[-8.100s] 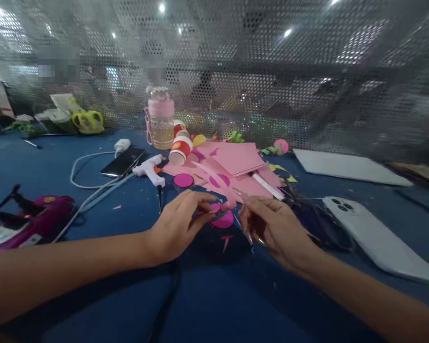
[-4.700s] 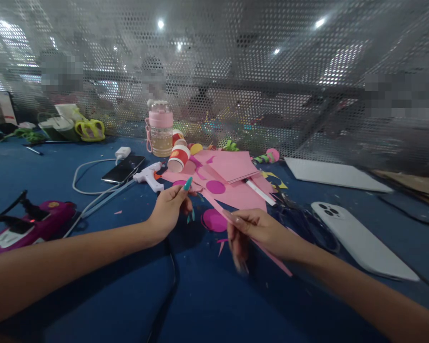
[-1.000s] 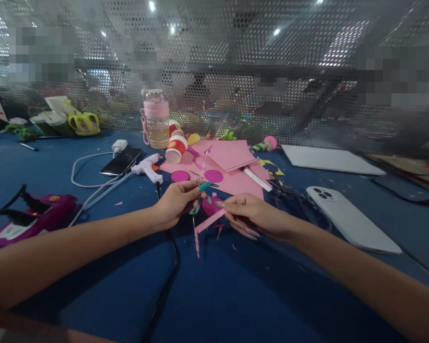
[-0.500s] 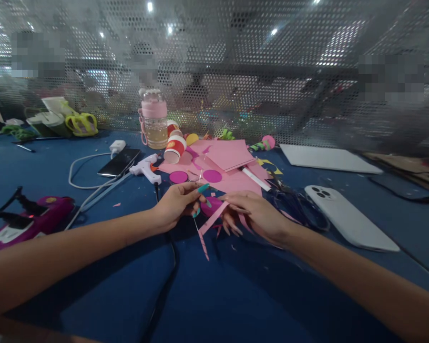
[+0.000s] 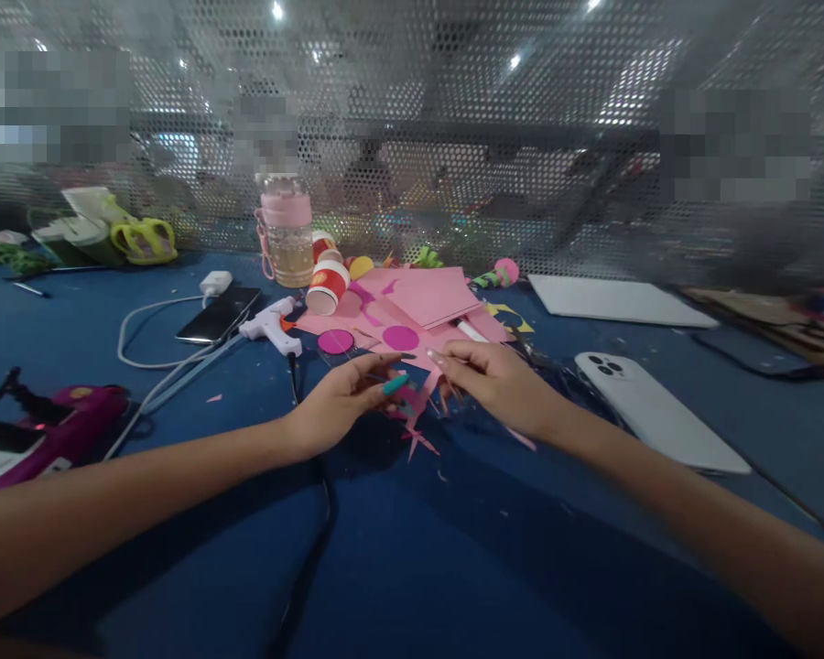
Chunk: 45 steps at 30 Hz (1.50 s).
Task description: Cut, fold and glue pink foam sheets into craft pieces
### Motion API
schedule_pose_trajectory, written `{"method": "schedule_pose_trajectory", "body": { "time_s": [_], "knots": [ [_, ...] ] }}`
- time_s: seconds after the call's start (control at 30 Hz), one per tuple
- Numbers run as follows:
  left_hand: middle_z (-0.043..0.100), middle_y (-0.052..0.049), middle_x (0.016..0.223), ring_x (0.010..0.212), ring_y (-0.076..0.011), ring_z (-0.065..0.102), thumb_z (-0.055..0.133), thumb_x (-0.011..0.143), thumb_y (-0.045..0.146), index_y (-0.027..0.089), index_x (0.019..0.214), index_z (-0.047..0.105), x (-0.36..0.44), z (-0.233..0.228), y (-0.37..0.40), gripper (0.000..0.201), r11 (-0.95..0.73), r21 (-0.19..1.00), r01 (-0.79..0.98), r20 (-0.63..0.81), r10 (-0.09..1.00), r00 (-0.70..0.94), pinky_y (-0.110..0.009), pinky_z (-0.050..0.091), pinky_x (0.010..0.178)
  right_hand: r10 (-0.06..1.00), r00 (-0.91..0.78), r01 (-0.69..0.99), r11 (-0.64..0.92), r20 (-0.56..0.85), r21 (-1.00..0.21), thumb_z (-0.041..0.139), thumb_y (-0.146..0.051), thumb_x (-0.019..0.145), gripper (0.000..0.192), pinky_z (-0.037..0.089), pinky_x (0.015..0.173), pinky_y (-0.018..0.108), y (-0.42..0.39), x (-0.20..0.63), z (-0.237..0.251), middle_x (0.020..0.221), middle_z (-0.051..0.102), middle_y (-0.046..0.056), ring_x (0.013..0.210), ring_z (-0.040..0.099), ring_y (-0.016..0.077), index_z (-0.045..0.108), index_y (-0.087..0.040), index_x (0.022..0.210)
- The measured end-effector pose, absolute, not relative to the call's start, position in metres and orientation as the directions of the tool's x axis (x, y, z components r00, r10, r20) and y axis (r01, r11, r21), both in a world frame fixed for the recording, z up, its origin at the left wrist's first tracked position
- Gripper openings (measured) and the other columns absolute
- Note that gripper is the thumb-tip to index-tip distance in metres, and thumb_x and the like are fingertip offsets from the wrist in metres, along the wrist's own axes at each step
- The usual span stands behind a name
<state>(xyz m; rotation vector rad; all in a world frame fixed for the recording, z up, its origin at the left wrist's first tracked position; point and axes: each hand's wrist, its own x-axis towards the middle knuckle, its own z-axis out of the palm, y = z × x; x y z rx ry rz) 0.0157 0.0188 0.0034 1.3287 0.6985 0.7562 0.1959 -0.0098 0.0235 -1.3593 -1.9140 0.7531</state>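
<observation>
Hands meet at the middle of the frame: our left hand and our right hand each pinch the pink paper strip in a closed grip, low over the blue table. Just above them lie pink paper sheets with magenta circles. A glue gun sits left of these, a white phone at right.

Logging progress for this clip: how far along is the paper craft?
Done: magenta paper circles lie cut on the pink paper sheets. In hand: left hand and right hand pinch small pink paper strips. Left: white glue gun lies untouched.
</observation>
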Motion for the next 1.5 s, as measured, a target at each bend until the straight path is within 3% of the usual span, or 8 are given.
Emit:
{"method": "schedule_pose_trajectory", "body": {
  "time_s": [0.13, 0.23, 0.4, 0.57, 0.8, 1.2, 1.33, 1.5],
  "knots": [
    [0.060, -0.005, 0.098, 0.081, -0.0120, 0.058, 0.059, 0.071, 0.014, 0.013, 0.099, 0.060, 0.013, -0.001, 0.018, 0.028, -0.008, 0.997, -0.082, 0.054, 0.807, 0.587, -0.025, 0.047, 0.075, 0.833, -0.345, 0.796, 0.504, 0.432, -0.335, 0.039, -0.023, 0.083, 0.023, 0.035, 0.053, 0.025, -0.020, 0.195, 0.034, 0.059, 0.054, 0.001, 0.056, 0.048, 0.0128, 0.049, -0.017, 0.063],
    [0.062, -0.006, 0.093, 0.086, -0.0141, 0.058, 0.062, 0.069, 0.017, 0.014, 0.092, 0.064, 0.013, -0.004, 0.017, 0.023, -0.083, 0.990, -0.112, 0.129, 0.847, 0.516, -0.026, 0.046, 0.078, 0.682, -0.434, 0.848, 0.530, 0.588, 0.011, 0.041, -0.020, 0.083, 0.020, 0.037, 0.057, 0.027, -0.028, 0.191, 0.040, 0.065, 0.055, 0.005, 0.063, 0.050, 0.0158, 0.052, -0.015, 0.066],
    [0.065, -0.003, 0.082, 0.077, -0.0129, 0.060, 0.065, 0.066, 0.018, 0.015, 0.082, 0.068, 0.013, -0.002, 0.016, 0.017, -0.113, 0.976, -0.186, 0.179, 0.903, 0.390, -0.025, 0.049, 0.074, 0.509, -0.524, 0.838, 0.452, 0.683, 0.306, 0.047, -0.018, 0.081, 0.021, 0.040, 0.057, 0.028, -0.039, 0.182, 0.044, 0.060, 0.056, 0.006, 0.059, 0.050, 0.0162, 0.057, -0.014, 0.063],
    [0.067, -0.002, 0.068, 0.067, -0.0106, 0.060, 0.067, 0.063, 0.017, 0.013, 0.071, 0.069, 0.011, 0.004, 0.019, 0.009, -0.064, 0.959, -0.277, 0.142, 0.953, 0.269, -0.021, 0.050, 0.068, 0.302, -0.543, 0.807, 0.447, 0.783, 0.387, 0.059, -0.011, 0.073, 0.006, 0.042, 0.056, 0.026, -0.050, 0.172, 0.037, 0.066, 0.062, 0.006, 0.062, 0.054, 0.0153, 0.065, -0.014, 0.074],
    [0.065, -0.002, 0.060, 0.055, -0.0092, 0.062, 0.055, 0.074, 0.006, 0.010, 0.063, 0.065, 0.013, 0.013, 0.027, 0.016, 0.112, 0.870, -0.479, -0.058, 0.990, 0.128, -0.020, 0.053, 0.058, 0.160, -0.703, 0.653, 0.532, 0.693, 0.539, 0.066, -0.013, 0.068, 0.017, 0.037, 0.046, 0.026, -0.057, 0.162, 0.020, 0.052, 0.057, 0.000, 0.049, 0.051, 0.0114, 0.067, -0.010, 0.084],
    [0.061, -0.002, 0.055, 0.048, -0.0061, 0.061, 0.037, 0.084, 0.003, 0.007, 0.064, 0.060, 0.010, 0.040, 0.017, 0.031, 0.401, 0.759, -0.513, -0.252, 0.907, 0.336, -0.012, 0.053, 0.049, 0.199, -0.812, 0.563, 0.515, 0.549, 0.646, 0.052, -0.006, 0.077, 0.016, 0.041, 0.042, 0.026, -0.040, 0.172, 0.017, 0.055, 0.061, 0.004, 0.046, 0.053, 0.0130, 0.066, -0.005, 0.085],
    [0.061, -0.001, 0.055, 0.046, -0.0063, 0.060, 0.037, 0.083, 0.002, 0.007, 0.064, 0.059, 0.009, 0.043, 0.012, 0.030, 0.383, 0.815, -0.435, -0.163, 0.872, 0.462, -0.013, 0.052, 0.047, 0.202, -0.786, 0.583, 0.556, 0.584, 0.592, 0.043, -0.004, 0.081, 0.023, 0.051, 0.058, 0.029, -0.030, 0.180, 0.016, 0.072, 0.068, 0.011, 0.066, 0.063, 0.0185, 0.065, -0.004, 0.083],
    [0.060, -0.001, 0.055, 0.045, -0.0062, 0.057, 0.044, 0.081, 0.004, 0.008, 0.060, 0.059, 0.008, 0.044, 0.012, 0.026, 0.333, 0.865, -0.376, -0.119, 0.863, 0.490, -0.016, 0.051, 0.049, 0.248, -0.748, 0.636, 0.529, 0.615, 0.561, 0.047, -0.005, 0.079, 0.021, 0.049, 0.082, 0.035, -0.023, 0.188, 0.018, 0.096, 0.066, 0.015, 0.093, 0.060, 0.0225, 0.062, -0.002, 0.094]
  ]
}}
